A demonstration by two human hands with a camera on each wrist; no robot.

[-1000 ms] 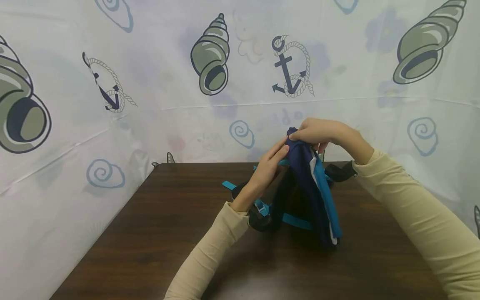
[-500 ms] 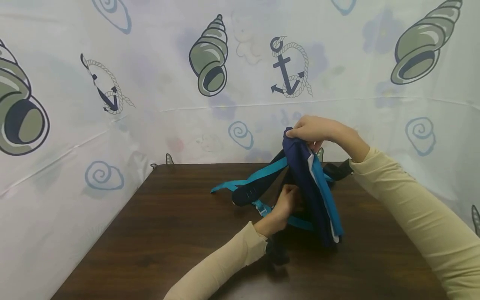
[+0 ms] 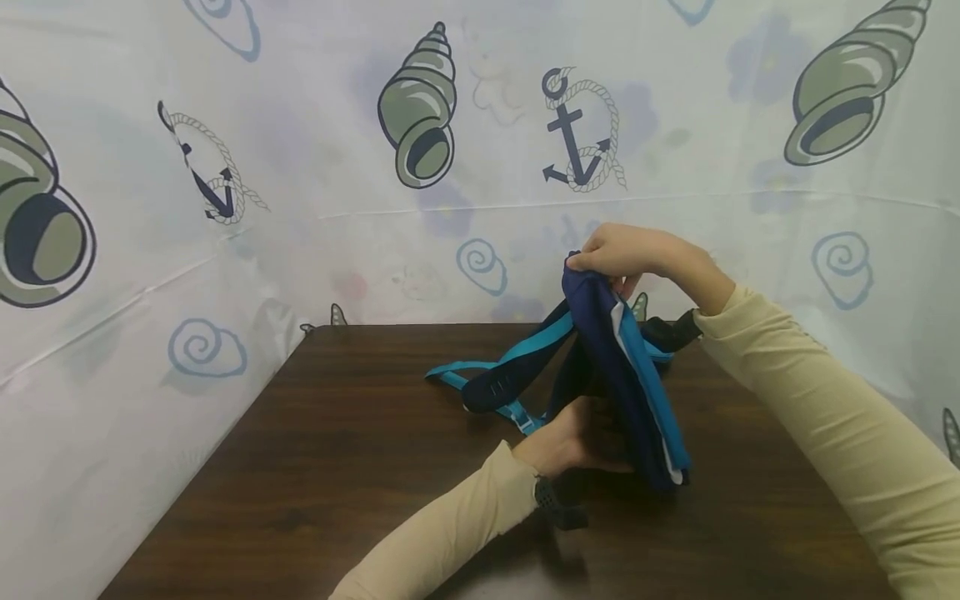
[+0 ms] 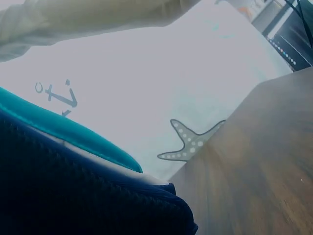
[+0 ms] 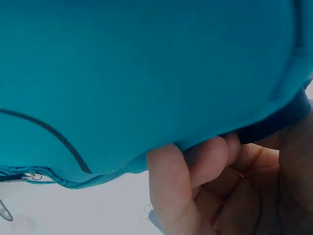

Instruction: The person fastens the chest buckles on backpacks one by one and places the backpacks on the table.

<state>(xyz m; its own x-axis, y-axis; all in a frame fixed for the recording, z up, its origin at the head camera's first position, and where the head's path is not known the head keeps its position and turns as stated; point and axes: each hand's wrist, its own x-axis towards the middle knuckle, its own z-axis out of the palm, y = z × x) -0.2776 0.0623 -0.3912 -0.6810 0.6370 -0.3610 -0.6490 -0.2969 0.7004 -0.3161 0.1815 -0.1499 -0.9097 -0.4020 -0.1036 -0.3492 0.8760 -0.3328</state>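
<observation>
A small backpack [image 3: 611, 367], navy with a teal front and white piping, stands tilted on the dark table in the head view. My right hand [image 3: 626, 250] grips its top edge, thumb on the near side. The right wrist view shows the curled fingers [image 5: 168, 181] against the teal front panel [image 5: 146, 83]. My left hand [image 3: 573, 437] reaches flat against the strap side low down, its fingers partly lost in shadow. A padded shoulder strap [image 3: 498, 387] with teal webbing hangs out to the left. Only the bag's dark side [image 4: 88, 181] shows in the left wrist view, not the hand.
The brown wooden table [image 3: 337, 492] runs back to a white curtain [image 3: 337, 250] printed with shells and anchors. A dark screen [image 4: 293, 39] stands beyond the table in the left wrist view. A zipper pull [image 5: 34, 176] hangs at the bag's edge.
My left hand has left the bag's top and moved down to its lower strap side, uncovering the shoulder strap. My right hand keeps its grip while the top leans slightly left.
</observation>
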